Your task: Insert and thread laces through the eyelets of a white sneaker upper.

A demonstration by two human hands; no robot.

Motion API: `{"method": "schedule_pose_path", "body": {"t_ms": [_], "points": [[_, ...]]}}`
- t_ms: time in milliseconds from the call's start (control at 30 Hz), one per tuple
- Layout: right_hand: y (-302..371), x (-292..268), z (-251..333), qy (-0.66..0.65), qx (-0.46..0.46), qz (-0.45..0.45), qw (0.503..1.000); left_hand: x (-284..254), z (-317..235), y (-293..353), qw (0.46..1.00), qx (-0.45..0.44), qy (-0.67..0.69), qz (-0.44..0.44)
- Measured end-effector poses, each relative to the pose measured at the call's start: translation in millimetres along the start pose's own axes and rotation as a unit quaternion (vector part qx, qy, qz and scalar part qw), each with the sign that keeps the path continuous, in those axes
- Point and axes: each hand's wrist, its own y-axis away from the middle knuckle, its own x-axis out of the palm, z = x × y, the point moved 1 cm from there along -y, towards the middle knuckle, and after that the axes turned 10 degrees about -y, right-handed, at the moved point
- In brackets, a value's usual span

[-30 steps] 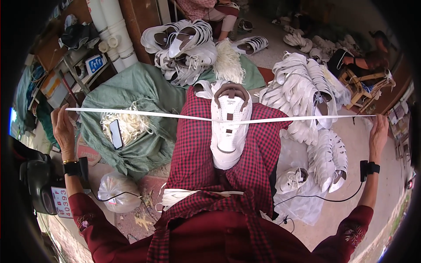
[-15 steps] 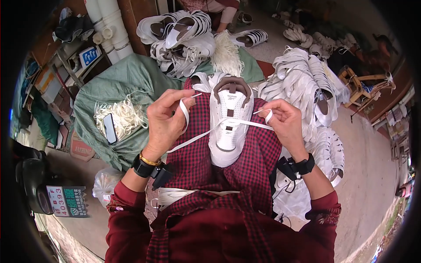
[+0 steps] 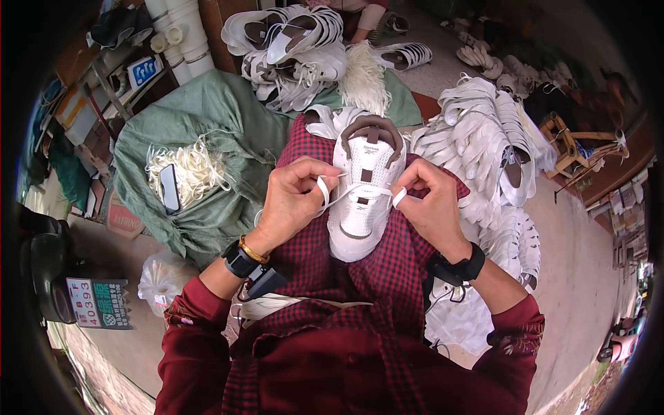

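A white sneaker with a brown collar lining rests on my lap, its toe toward me. A flat white shoelace crosses over its tongue. My left hand pinches one end of the lace at the left side of the shoe's opening. At the right side, my right hand pinches the other end between thumb and fingers. Both hands are close against the shoe's eyelet edges. The fingertips partly hide the lace tips and eyelets.
On the left, a green sack bears a heap of white laces and a phone. White shoe uppers are piled to the right, more shoes ahead. Another person's arm shows at the far edge.
Both hands have moved inward, from out beside the shoe to its eyelet edges, bringing the lace ends with them. The view has shifted slightly.
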Motion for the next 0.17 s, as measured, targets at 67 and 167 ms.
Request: {"method": "schedule_pose_path", "body": {"t_ms": [67, 167], "points": [[-2.0, 4.0, 2.3, -0.002, -0.004, 0.008, 1.000, -2.8, 2.0, -1.4, 0.999, 0.010, -0.039, 0.008], [-9.6, 10.3, 2.8, 0.013, 0.053, 0.022, 0.998, -7.5, -4.2, 0.7, 0.997, -0.064, -0.044, 0.022]]}}
